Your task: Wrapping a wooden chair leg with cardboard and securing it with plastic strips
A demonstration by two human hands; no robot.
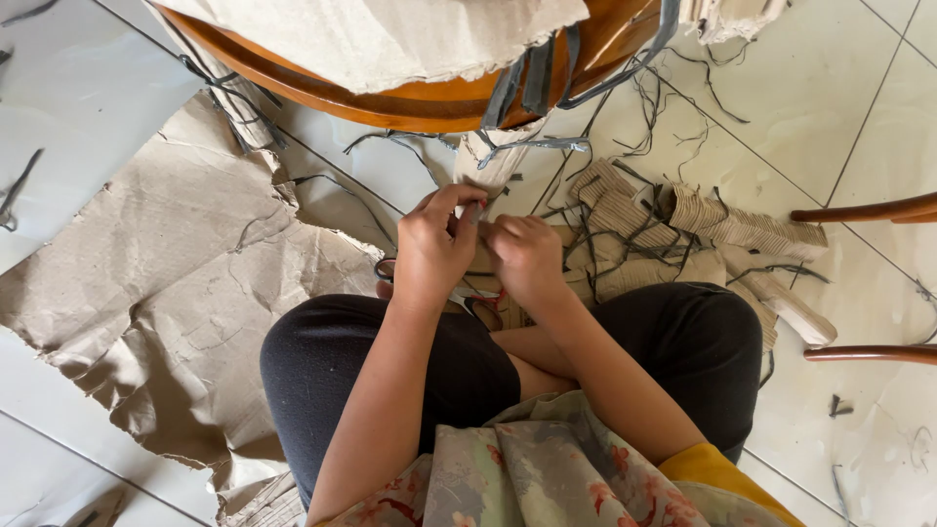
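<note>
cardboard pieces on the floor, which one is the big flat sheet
The torn cardboard sheet lying flat on the tiles beside the person's left knee. The corrugated pieces past the right hand are smaller, curled and tangled with dark strips.

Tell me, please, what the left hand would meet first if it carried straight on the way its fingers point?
Probably the wrapped table leg just beyond the left hand, whose fingers already pinch a grey strap by its paper covering; depth is hard to judge from above.
</note>
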